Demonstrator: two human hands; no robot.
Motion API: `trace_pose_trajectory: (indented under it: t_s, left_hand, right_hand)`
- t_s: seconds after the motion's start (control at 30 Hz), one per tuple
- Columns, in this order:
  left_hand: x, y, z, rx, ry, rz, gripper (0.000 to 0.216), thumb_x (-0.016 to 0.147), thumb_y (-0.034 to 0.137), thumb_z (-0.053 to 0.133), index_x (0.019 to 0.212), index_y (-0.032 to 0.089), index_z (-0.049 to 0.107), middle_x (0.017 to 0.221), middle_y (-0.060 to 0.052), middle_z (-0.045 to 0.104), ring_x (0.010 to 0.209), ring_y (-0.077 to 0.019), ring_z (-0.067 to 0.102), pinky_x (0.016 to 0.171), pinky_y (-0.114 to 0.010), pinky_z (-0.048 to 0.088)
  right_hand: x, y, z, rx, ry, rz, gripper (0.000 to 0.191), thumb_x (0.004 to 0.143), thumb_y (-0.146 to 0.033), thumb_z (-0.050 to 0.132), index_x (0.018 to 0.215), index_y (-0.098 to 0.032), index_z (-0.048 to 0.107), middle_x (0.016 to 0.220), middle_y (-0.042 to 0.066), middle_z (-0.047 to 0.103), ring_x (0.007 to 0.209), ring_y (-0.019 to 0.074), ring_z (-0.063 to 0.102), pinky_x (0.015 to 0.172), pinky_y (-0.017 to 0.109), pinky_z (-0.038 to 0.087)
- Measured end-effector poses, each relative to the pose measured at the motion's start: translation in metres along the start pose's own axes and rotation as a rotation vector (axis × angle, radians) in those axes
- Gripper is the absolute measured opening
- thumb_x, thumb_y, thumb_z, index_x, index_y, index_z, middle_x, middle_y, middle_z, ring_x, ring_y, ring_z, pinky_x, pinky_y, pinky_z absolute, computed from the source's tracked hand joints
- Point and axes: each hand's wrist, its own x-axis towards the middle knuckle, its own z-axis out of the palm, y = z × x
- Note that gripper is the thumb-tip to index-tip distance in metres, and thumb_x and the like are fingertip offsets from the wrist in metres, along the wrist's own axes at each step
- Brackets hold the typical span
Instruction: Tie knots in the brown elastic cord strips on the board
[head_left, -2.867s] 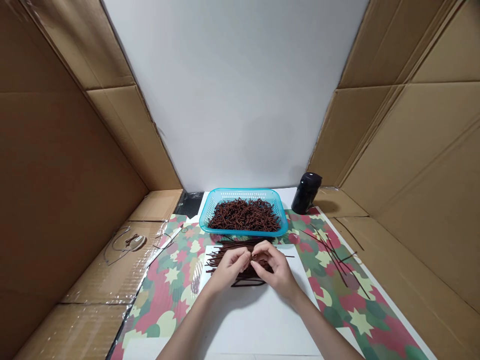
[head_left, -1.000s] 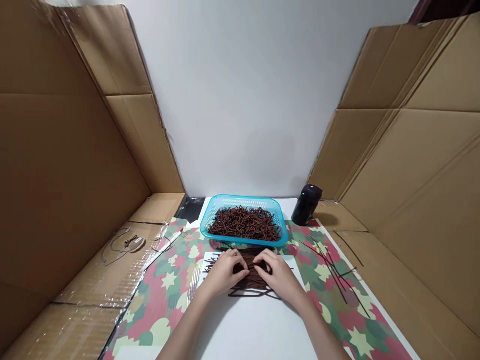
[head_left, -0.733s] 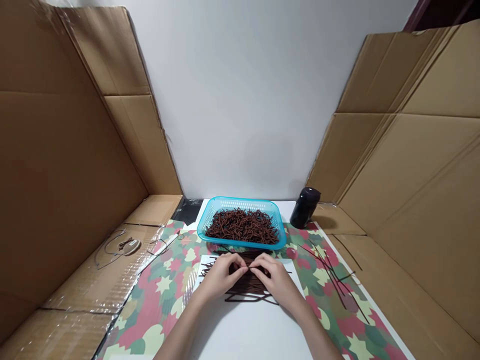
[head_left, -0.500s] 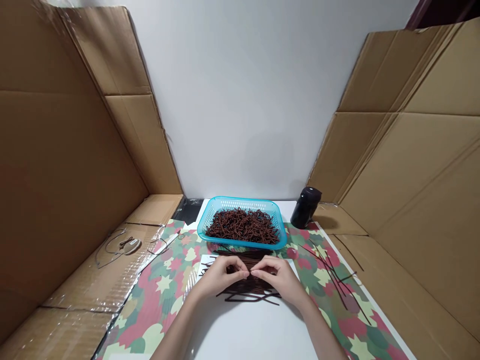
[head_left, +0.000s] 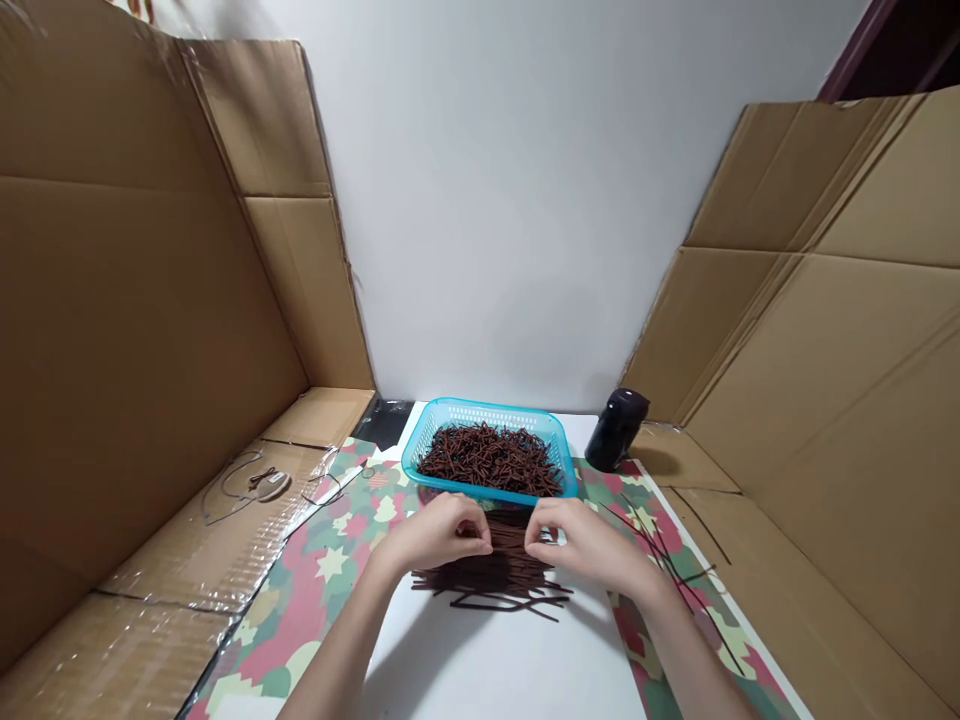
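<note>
My left hand [head_left: 442,530] hovers at the left side of a layer of long, thin dark-brown sticks [head_left: 506,570], thumb and fingertips pinched together. At the right side of the same layer, my right hand [head_left: 574,540] has a similar pinch, with a gap between the two hands. Anything between either set of fingertips is too small to make out. Beneath the sticks lies a white board [head_left: 487,670]. Just beyond the hands stands a blue plastic basket [head_left: 491,493], heaped with short, tangled dark-brown pieces [head_left: 487,457].
Several loose brown strands [head_left: 679,575] lie on the patterned tablecloth [head_left: 322,580] at right. A black bottle-like container [head_left: 616,430] stands at the back right. Cardboard walls [head_left: 135,300] flank the table. At left is a small rounded device with a cord [head_left: 274,486].
My hands have drawn apart from nearly touching fingertips, the right one moving right, so more of the stick layer shows between them. The camera view has shifted slightly.
</note>
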Motion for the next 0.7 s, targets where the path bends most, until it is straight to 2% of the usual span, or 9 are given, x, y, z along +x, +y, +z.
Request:
trace_pose_trajectory:
  t_s: [0.13, 0.3, 0.4, 0.5, 0.6, 0.7]
  left_hand:
    - [0.002, 0.008, -0.01, -0.012, -0.045, -0.022, 0.013, 0.075, 0.019, 0.057, 0.078, 0.018, 0.07, 0.07, -0.002, 0.066, 0.056, -0.0129, 0.05, 0.051, -0.023, 0.033]
    - [0.0, 0.01, -0.017, -0.123, -0.113, 0.007, 0.017, 0.078, 0.022, 0.058, 0.089, 0.02, 0.07, 0.079, -0.002, 0.069, 0.064, -0.0137, 0.055, 0.055, -0.023, 0.036]
    - [-0.001, 0.013, -0.029, -0.219, -0.13, 0.032, 0.013, 0.08, 0.025, 0.059, 0.084, 0.021, 0.071, 0.078, -0.001, 0.069, 0.064, -0.0126, 0.053, 0.056, -0.023, 0.035]
    - [0.003, 0.014, -0.045, -0.413, -0.138, 0.055, 0.014, 0.079, 0.031, 0.063, 0.079, 0.019, 0.071, 0.073, -0.001, 0.067, 0.061, -0.0118, 0.05, 0.055, -0.023, 0.034]
    - [0.011, 0.014, -0.055, -0.602, -0.089, 0.101, 0.023, 0.073, 0.038, 0.07, 0.071, 0.015, 0.068, 0.067, -0.001, 0.061, 0.059, -0.0113, 0.047, 0.054, -0.024, 0.033]
    - [0.022, 0.014, -0.055, -0.773, 0.068, 0.158, 0.031, 0.067, 0.042, 0.074, 0.064, 0.014, 0.063, 0.063, 0.0, 0.054, 0.06, -0.0107, 0.043, 0.057, -0.024, 0.032]
  right_hand:
    - [0.007, -0.008, -0.018, -0.081, -0.045, -0.042, 0.018, 0.075, -0.012, 0.058, 0.065, -0.022, 0.069, 0.073, 0.002, 0.064, 0.069, 0.0189, 0.057, 0.064, 0.03, 0.04]
    - [0.012, -0.013, -0.031, -0.109, -0.063, -0.088, 0.018, 0.077, -0.014, 0.06, 0.066, -0.024, 0.07, 0.073, 0.002, 0.065, 0.069, 0.0199, 0.058, 0.064, 0.03, 0.042]
    - [0.014, -0.018, -0.04, -0.076, -0.052, -0.107, 0.017, 0.078, -0.015, 0.06, 0.068, -0.025, 0.07, 0.073, 0.001, 0.066, 0.068, 0.0187, 0.058, 0.062, 0.029, 0.043]
    - [0.019, -0.022, -0.05, 0.028, -0.084, -0.117, 0.014, 0.079, -0.018, 0.061, 0.072, -0.025, 0.071, 0.074, 0.0, 0.067, 0.069, 0.0179, 0.059, 0.062, 0.028, 0.043]
    - [0.028, -0.024, -0.054, 0.132, -0.093, -0.114, 0.011, 0.081, -0.025, 0.063, 0.073, -0.023, 0.072, 0.077, 0.001, 0.067, 0.071, 0.0183, 0.059, 0.065, 0.029, 0.044]
    - [0.041, -0.024, -0.051, 0.24, -0.064, -0.147, 0.011, 0.078, -0.028, 0.067, 0.071, -0.021, 0.072, 0.078, 0.002, 0.065, 0.073, 0.0182, 0.059, 0.067, 0.029, 0.045]
